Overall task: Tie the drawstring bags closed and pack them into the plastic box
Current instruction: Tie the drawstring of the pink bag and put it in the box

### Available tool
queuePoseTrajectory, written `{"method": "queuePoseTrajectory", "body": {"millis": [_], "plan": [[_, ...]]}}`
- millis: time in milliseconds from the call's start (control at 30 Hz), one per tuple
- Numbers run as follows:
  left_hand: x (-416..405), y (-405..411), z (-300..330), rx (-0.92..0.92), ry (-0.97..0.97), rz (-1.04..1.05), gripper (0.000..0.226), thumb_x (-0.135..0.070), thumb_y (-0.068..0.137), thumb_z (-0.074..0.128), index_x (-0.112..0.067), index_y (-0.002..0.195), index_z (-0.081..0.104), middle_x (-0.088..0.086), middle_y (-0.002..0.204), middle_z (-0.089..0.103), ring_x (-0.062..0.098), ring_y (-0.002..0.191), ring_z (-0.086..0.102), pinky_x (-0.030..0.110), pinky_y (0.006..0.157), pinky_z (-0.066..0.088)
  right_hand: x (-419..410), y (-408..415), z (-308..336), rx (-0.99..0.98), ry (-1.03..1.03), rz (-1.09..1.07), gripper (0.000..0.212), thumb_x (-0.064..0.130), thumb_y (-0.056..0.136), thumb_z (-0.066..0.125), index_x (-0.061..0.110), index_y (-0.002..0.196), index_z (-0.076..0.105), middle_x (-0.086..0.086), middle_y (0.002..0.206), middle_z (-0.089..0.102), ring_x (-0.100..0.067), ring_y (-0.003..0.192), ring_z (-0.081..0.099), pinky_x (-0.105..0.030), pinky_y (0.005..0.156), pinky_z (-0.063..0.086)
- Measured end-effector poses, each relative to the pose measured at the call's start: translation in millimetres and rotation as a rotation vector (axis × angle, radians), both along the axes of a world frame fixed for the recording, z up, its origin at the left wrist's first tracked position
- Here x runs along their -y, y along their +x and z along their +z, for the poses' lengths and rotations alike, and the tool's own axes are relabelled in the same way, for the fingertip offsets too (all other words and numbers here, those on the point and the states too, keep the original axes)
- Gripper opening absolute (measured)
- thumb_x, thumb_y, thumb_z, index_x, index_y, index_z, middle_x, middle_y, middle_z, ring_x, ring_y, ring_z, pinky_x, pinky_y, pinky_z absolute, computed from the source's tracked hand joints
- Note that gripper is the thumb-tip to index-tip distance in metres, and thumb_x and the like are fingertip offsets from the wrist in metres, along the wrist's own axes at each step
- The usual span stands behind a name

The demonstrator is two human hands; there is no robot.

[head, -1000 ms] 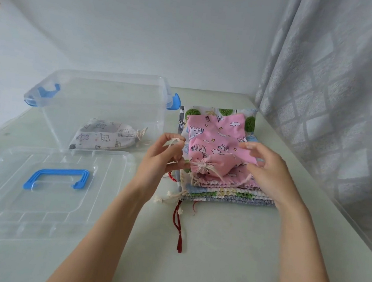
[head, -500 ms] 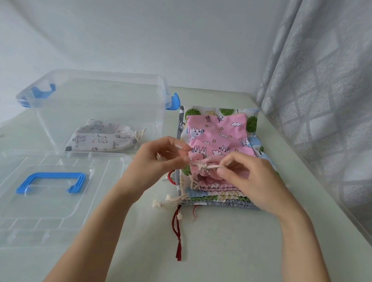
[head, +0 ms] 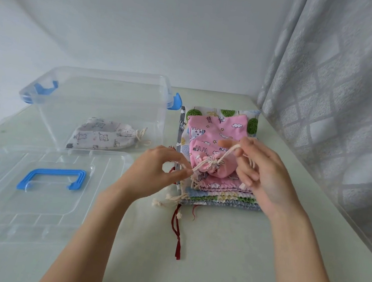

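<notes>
Forearms reach in from the bottom edge, yours, both bare. Nearest on your left lies the clear lid [head: 35,193] with its blue handle [head: 52,177], flat on the pale table [head: 224,261]. A dark red cord [head: 176,230] trails toward you from the stack of flat bags [head: 220,197].

Your left hand [head: 153,172] pinches one end of the cream drawstring [head: 201,163] between thumb and forefinger, just left of the stack. Your right hand [head: 262,172] has the other end looped over its raised forefinger, with the rest of the cord gathered under the curled fingers. Between your hands the string runs taut through the cinched mouth of the pink bag [head: 212,141], which lies on top of the stack with its neck puckered shut toward you.

Farther back on your left stands the open plastic box [head: 96,107], blue latches at either end. Inside it a white printed bag [head: 104,136] rests on the floor of the box, its cord already knotted at the right end.

Beyond is a plain wall, and a grey patterned curtain [head: 337,88] hangs along your right.
</notes>
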State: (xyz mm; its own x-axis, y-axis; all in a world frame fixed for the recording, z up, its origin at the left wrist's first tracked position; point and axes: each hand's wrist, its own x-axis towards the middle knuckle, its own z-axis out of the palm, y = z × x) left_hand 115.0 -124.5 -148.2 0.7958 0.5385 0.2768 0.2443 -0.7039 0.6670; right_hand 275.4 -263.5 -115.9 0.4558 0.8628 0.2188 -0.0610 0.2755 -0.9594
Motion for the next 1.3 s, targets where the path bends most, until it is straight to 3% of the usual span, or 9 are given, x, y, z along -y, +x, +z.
{"method": "queuePoseTrajectory", "body": {"millis": [100, 233, 333, 600, 700, 867, 1000, 1200, 1300], "plan": [[5, 0, 5, 0.055, -0.127, -0.107, 0.013, -0.04, 0.082, 0.063, -0.029, 0.079, 0.069, -0.014, 0.081, 0.069, 0.005, 0.086, 0.062, 0.02, 0.081, 0.046, -5, -5, -2, 0.065, 0.029, 0.033, 0.018, 0.021, 0.092, 0.046, 0.011, 0.082, 0.057, -0.049, 0.097, 0.049, 0.0, 0.037, 0.04, -0.014, 0.038, 0.026], [11, -3, 14, 0.223, -0.403, -0.252, 0.018, -0.033, 0.078, 0.073, -0.017, 0.071, 0.069, -0.004, 0.066, 0.068, 0.011, 0.067, 0.063, 0.025, 0.071, 0.049, -10, -11, -6, 0.229, -0.037, -0.058, 0.013, 0.014, 0.096, 0.044, 0.013, 0.096, 0.056, -0.011, 0.071, 0.067, -0.001, 0.032, 0.032, -0.016, 0.037, 0.02], [11, -5, 15, 0.285, -0.478, -0.276, 0.013, -0.028, 0.073, 0.073, -0.016, 0.069, 0.071, -0.001, 0.063, 0.067, 0.013, 0.062, 0.062, 0.026, 0.067, 0.049, -11, -15, -6, 0.324, -0.081, -0.06, 0.017, 0.006, 0.098, 0.04, 0.005, 0.103, 0.056, -0.014, 0.072, 0.06, 0.003, 0.035, 0.048, -0.005, 0.038, 0.032], [10, -9, 16, 0.283, -0.556, -0.288, 0.016, -0.011, 0.07, 0.07, -0.016, 0.084, 0.076, 0.0, 0.081, 0.074, 0.011, 0.076, 0.068, 0.024, 0.076, 0.054, -16, -7, -20, 0.426, -0.194, 0.0, 0.008, 0.017, 0.094, 0.05, 0.016, 0.097, 0.042, 0.0, 0.075, 0.071, -0.003, 0.062, 0.063, -0.015, 0.059, 0.044], [11, -7, 14, 0.269, -0.579, -0.3, 0.025, -0.007, 0.066, 0.071, -0.017, 0.088, 0.075, -0.004, 0.086, 0.071, 0.013, 0.074, 0.069, 0.022, 0.075, 0.054, -18, -5, -24, 0.422, -0.219, -0.019, 0.009, 0.018, 0.093, 0.054, 0.016, 0.097, 0.047, 0.002, 0.073, 0.071, -0.007, 0.045, 0.054, -0.017, 0.054, 0.042], [9, -2, 10, 0.217, -0.475, -0.253, 0.034, -0.016, 0.068, 0.069, -0.025, 0.1, 0.07, -0.001, 0.105, 0.06, 0.017, 0.075, 0.066, 0.028, 0.074, 0.051, -19, -8, -25, 0.551, -0.218, -0.05, 0.008, 0.024, 0.089, 0.06, 0.025, 0.084, 0.067, 0.006, 0.068, 0.07, -0.01, 0.043, 0.046, -0.026, 0.051, 0.041], [11, 2, 8, 0.233, -0.369, -0.183, 0.031, -0.016, 0.071, 0.071, -0.029, 0.099, 0.067, 0.0, 0.111, 0.055, 0.014, 0.07, 0.068, 0.033, 0.07, 0.053, -19, -11, -24, 0.521, -0.203, -0.028, 0.011, 0.017, 0.09, 0.059, 0.021, 0.084, 0.068, 0.007, 0.062, 0.066, 0.0, 0.046, 0.047, -0.011, 0.049, 0.037], [17, 10, 4, 0.329, -0.15, -0.123, 0.034, -0.002, 0.076, 0.072, -0.023, 0.102, 0.066, -0.003, 0.111, 0.055, 0.003, 0.065, 0.068, 0.02, 0.059, 0.052, -18, -11, -24, 0.488, -0.217, 0.011, 0.025, 0.037, 0.078, 0.066, 0.017, 0.093, 0.069, 0.005, 0.079, 0.073, -0.01, 0.078, 0.068, -0.021, 0.075, 0.053], [19, 13, 4, 0.337, 0.04, -0.124, 0.032, 0.0, 0.079, 0.069, -0.022, 0.102, 0.068, -0.006, 0.108, 0.056, 0.005, 0.067, 0.067, 0.014, 0.064, 0.051, -21, -11, -27, 0.55, -0.191, -0.082, 0.015, 0.032, 0.08, 0.069, 0.018, 0.084, 0.07, 0.007, 0.071, 0.071, -0.008, 0.07, 0.066, -0.022, 0.072, 0.052]]}}
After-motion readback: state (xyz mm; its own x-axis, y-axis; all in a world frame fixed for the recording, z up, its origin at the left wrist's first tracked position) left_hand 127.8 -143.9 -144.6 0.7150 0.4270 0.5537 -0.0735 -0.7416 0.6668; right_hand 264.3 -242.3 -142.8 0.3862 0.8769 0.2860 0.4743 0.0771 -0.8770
